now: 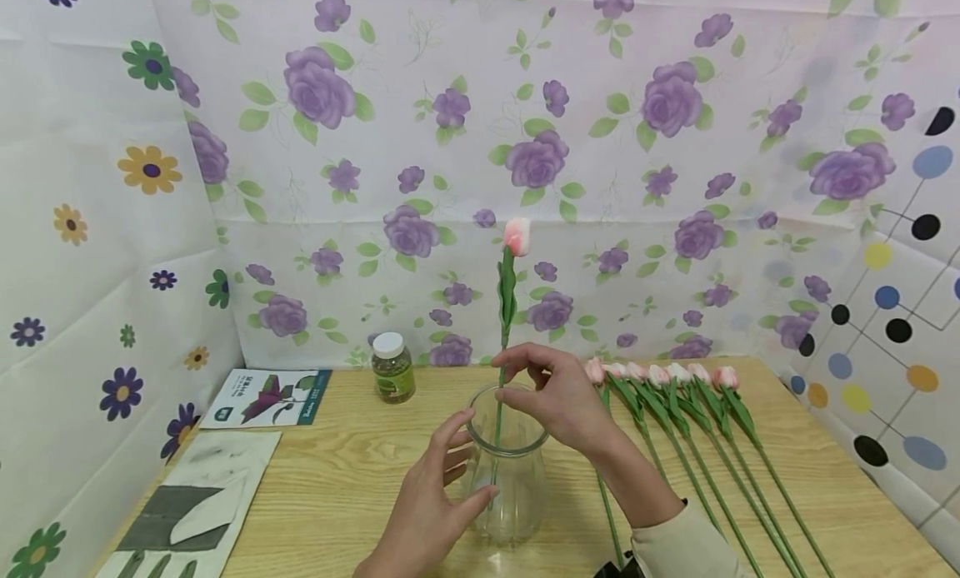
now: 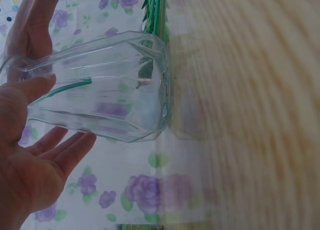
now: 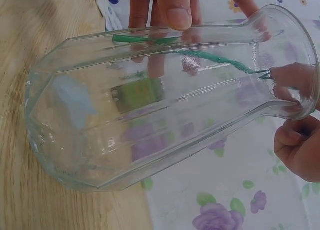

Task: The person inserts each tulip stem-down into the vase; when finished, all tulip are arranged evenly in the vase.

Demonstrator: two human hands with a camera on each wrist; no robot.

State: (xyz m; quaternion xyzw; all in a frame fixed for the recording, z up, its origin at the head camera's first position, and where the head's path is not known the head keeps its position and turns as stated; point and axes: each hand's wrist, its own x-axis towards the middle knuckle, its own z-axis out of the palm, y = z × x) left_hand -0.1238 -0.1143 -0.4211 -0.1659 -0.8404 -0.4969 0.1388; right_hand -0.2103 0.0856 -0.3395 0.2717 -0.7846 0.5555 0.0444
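A clear glass vase (image 1: 510,511) stands upright on the wooden table. My left hand (image 1: 438,486) cups its left side, thumb in front and fingers around behind; in the left wrist view the fingers (image 2: 70,152) lie along the glass. My right hand (image 1: 558,395) is over the vase's rim and pinches the green stem of a pink artificial tulip (image 1: 517,238). The tulip's bloom stands above the hand, while its lower stem (image 3: 215,57) reaches down inside the vase, its cut end above the bottom.
Several pink and white tulips (image 1: 675,395) lie side by side at the right. Behind the vase to the left stands a green-labelled jar (image 1: 393,374) with a white lid. A booklet (image 1: 266,397) and a grey-and-white printed sheet (image 1: 198,499) lie at the left. Flowered cloth (image 1: 450,145) hangs around the table.
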